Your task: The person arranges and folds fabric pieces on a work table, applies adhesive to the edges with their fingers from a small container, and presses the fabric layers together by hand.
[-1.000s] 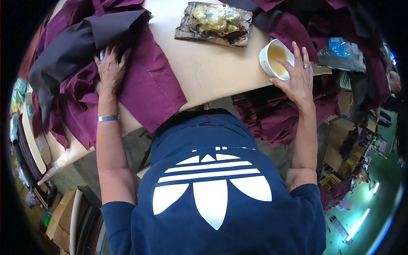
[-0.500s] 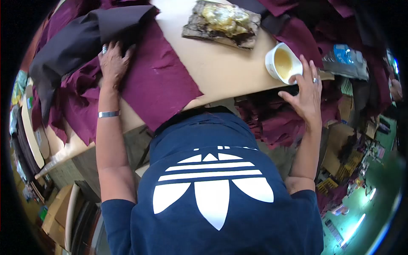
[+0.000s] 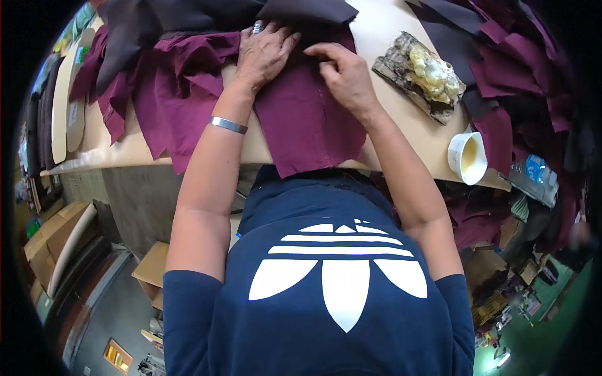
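Flat on the fabric at the top centre rests my left hand [image 3: 266, 55], its fingers spread and their tips at the edge of a dark brown cloth [image 3: 188, 17]. Over a maroon cloth [image 3: 307, 125] hangs my right hand [image 3: 345, 75], its index finger bent and the others curled in; what its fingertips hold, if anything, is too small to tell. The maroon cloth lies on the table and reaches over its front edge. To the right stands a white cup [image 3: 467, 158] with yellowish liquid, near the table edge.
A brown slab [image 3: 401, 66] bears a yellowish, shiny lump [image 3: 436, 75] right of my right hand. Maroon and dark scraps [image 3: 514, 69] are heaped at the right, beside a clear plastic bottle [image 3: 536, 172]. Cardboard boxes [image 3: 53, 241] stand on the floor at lower left.
My right hand has left the cup and moved left over the maroon cloth, its fingers now curled. The view has turned, so the cup and slab appear farther right.
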`<state>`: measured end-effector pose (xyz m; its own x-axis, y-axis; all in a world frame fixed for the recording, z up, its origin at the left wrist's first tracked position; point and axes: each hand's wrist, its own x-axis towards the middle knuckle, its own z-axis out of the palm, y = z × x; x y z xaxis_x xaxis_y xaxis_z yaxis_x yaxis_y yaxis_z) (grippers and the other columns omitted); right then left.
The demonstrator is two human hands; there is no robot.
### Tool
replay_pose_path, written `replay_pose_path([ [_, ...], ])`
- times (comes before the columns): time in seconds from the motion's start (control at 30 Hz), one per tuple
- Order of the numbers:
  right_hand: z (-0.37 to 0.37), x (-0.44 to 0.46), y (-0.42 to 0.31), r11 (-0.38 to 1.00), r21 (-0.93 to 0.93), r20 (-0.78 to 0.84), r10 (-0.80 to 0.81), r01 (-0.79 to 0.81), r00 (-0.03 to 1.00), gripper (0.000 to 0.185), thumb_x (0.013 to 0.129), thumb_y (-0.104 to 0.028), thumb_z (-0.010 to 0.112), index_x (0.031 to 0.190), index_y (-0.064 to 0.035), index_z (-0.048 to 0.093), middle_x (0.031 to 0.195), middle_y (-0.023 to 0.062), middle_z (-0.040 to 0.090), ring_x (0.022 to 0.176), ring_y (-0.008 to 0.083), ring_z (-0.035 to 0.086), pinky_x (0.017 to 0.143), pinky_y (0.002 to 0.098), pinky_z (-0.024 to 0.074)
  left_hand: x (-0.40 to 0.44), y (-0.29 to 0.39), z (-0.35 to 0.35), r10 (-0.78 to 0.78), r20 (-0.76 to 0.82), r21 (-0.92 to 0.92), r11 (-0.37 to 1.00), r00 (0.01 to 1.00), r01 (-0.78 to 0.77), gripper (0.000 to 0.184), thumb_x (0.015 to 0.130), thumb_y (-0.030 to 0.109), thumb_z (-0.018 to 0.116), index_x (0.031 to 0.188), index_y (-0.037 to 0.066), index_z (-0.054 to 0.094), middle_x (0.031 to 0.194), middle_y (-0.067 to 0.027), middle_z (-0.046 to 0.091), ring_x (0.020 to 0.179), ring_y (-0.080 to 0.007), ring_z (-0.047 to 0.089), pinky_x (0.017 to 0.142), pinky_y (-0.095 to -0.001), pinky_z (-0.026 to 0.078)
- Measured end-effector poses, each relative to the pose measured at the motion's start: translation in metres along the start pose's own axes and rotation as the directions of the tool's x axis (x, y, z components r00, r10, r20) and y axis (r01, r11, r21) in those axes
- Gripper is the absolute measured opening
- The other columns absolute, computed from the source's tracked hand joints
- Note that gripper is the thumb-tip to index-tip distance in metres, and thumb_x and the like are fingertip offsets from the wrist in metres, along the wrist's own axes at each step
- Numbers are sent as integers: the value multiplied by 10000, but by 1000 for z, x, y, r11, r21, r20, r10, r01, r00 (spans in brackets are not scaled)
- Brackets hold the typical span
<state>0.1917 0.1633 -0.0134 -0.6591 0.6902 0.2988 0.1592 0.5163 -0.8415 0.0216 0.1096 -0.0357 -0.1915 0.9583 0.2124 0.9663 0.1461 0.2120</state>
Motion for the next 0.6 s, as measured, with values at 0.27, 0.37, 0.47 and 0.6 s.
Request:
replay_pose_path([
  [0.27, 5, 7, 17, 984, -170, 36, -52, 58, 998, 347, 710, 14, 483, 981, -96, 670, 956, 119, 614, 895, 293, 577, 837, 358, 459, 4, -6, 25, -38, -149, -133, 991, 988, 18, 298, 886, 245, 411, 1112, 201, 600, 1051, -29, 602, 982, -215, 554, 894, -407, 334],
  [0.37, 9, 10, 17, 951, -296, 73, -74, 93, 995, 354, 714, -2, 491, 997, -113, 673, 980, 117, 600, 902, 303, 564, 839, 378, 456, 4, -8, 23, -22, -120, -125, 992, 993, 7, 293, 881, 235, 421, 1110, 194, 599, 1045, -31, 603, 980, -213, 556, 895, -407, 336],
  [0.47, 11, 10, 19, 917, -380, 92, -92, 120, 992, 342, 720, -10, 495, 996, -108, 673, 1001, 123, 593, 915, 311, 557, 840, 391, 457, 3, -7, 23, -9, -158, -138, 990, 987, -13, 290, 874, 229, 433, 1107, 191, 600, 1048, -32, 601, 979, -213, 556, 902, -407, 334],
  [0.6, 9, 11, 20, 927, -350, 120, -99, 135, 988, 318, 729, -8, 495, 977, -97, 672, 998, 127, 589, 927, 316, 551, 838, 390, 458, 2, -5, 24, -10, -193, -160, 987, 981, -21, 290, 868, 231, 443, 1106, 190, 602, 1059, -32, 598, 986, -215, 554, 917, -409, 329],
])
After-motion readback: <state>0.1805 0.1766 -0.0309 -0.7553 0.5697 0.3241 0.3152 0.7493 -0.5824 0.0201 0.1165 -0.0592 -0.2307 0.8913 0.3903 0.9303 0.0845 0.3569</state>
